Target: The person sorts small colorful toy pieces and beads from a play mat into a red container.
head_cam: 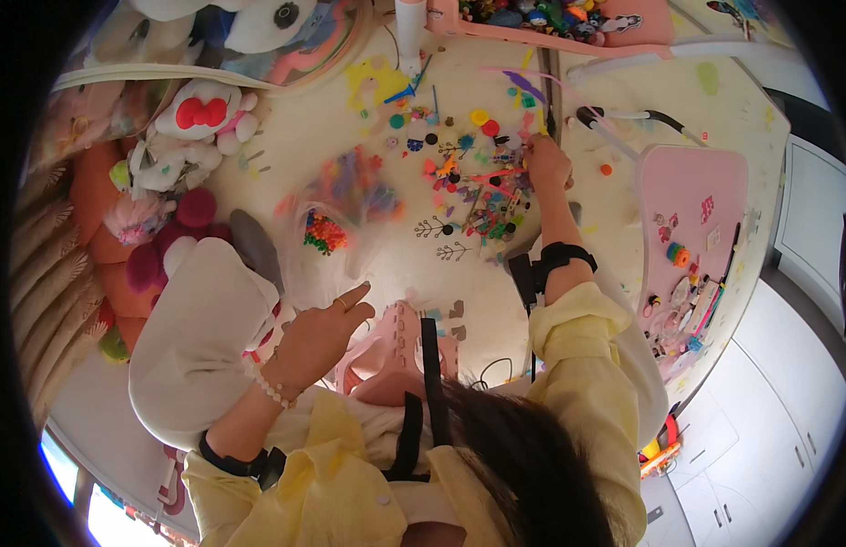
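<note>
My right hand (549, 163) reaches down at the right edge of a pile of small toys and beads (495, 205) on the pale patterned mat (389, 267). Its fingertips are near a yellow strip (540, 123); whether they pinch anything is hidden. Over my lap hovers my left hand (320, 335), fingers apart and nothing seen in it. Ahead of that hand lies a clear plastic bag (296, 273) with red, orange and green beads (325, 234) inside. More colourful pieces (354, 181) show blurred through plastic farther up. A red disc (490, 128) and a yellow disc (478, 117) lie above the pile.
A pink bin (553, 42) full of small figures stands at the far side. To the right is a pink tray-like panel (696, 205) bearing small items. Plush toys (201, 113) line the left. A pink plastic stool (389, 383) is between my legs.
</note>
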`<state>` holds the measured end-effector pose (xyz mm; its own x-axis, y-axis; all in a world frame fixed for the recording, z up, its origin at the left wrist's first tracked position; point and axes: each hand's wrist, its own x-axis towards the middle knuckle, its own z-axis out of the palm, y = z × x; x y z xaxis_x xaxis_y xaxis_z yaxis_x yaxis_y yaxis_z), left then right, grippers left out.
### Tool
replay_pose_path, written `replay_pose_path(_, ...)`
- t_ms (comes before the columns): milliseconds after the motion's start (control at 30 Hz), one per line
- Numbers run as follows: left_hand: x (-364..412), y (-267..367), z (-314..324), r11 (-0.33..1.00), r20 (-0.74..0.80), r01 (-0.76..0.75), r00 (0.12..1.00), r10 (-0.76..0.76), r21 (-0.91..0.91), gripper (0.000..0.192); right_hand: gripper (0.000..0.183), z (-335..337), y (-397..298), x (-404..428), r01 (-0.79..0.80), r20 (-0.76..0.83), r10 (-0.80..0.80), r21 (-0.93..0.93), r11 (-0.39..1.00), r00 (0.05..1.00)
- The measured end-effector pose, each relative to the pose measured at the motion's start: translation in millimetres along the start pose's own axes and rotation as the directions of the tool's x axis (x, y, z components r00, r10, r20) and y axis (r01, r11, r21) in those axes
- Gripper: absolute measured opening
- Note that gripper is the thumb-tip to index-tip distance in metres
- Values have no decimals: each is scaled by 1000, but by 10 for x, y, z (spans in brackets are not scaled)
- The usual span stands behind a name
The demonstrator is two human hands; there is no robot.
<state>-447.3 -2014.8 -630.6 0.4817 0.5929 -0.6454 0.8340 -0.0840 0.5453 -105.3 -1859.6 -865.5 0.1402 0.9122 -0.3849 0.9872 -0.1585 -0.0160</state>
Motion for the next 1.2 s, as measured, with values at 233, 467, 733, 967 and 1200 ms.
replay_pose_path(233, -50, 5, 64, 997, -100, -82, 992, 81, 0, 28, 17, -112, 41, -209, 34, -116, 22, 467, 883, 993)
replay_pose_path(467, -66, 77, 17, 984, -383, -154, 907, 175, 87, 23, 17, -949, -448, -806, -119, 88, -162, 974, -193, 983)
replay_pose_path(733, -194, 456, -249, 810, -774, -496, 628, 87, -312, 29, 13, -1875, -1103, -1931, -307, 106, -517, 897, -319, 849)
replay_pose_path(967, -319, 546, -215, 546, -605, -500, 796, -17, -673, 14, 18, -1944, -1143, -2591, -368, 214, -545, 910, -191, 811)
replay_pose_path(1200, -339, 475, -65, 386, -376, -322, 924, -71, -865, 14, 17, -1962, -1225, -2874, -14, 30, -411, 999, 42, 911)
